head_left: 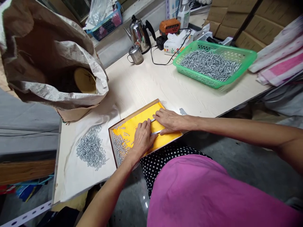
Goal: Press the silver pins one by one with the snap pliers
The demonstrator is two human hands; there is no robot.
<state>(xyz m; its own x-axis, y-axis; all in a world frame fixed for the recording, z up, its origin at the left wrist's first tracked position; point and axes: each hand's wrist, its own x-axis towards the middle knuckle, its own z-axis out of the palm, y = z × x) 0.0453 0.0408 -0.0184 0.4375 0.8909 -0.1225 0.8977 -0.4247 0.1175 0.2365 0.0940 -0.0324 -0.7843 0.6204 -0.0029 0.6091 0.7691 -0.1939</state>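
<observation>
A shallow wooden tray with a yellow floor (pixel 163 138) sits at the table's front edge. Both my hands rest inside it. My left hand (pixel 141 138) lies palm down with fingers together, pressed on a thin silvery strip (pixel 154 132). My right hand (pixel 167 119) lies flat beside it, fingers stretched onto the same strip. Several small metal pins (pixel 119 146) lie loose in the tray's left part. What is under my palms is hidden.
A heap of metal pins (pixel 91 149) lies on a white cloth (pixel 73 176) left of the tray. A green basket (pixel 246 56) full of pins stands at back right. A large paper sack (pixel 54 53), a kettle (pixel 139 33), a small cup (pixel 136 54) and a tissue box (pixel 174 44) are behind.
</observation>
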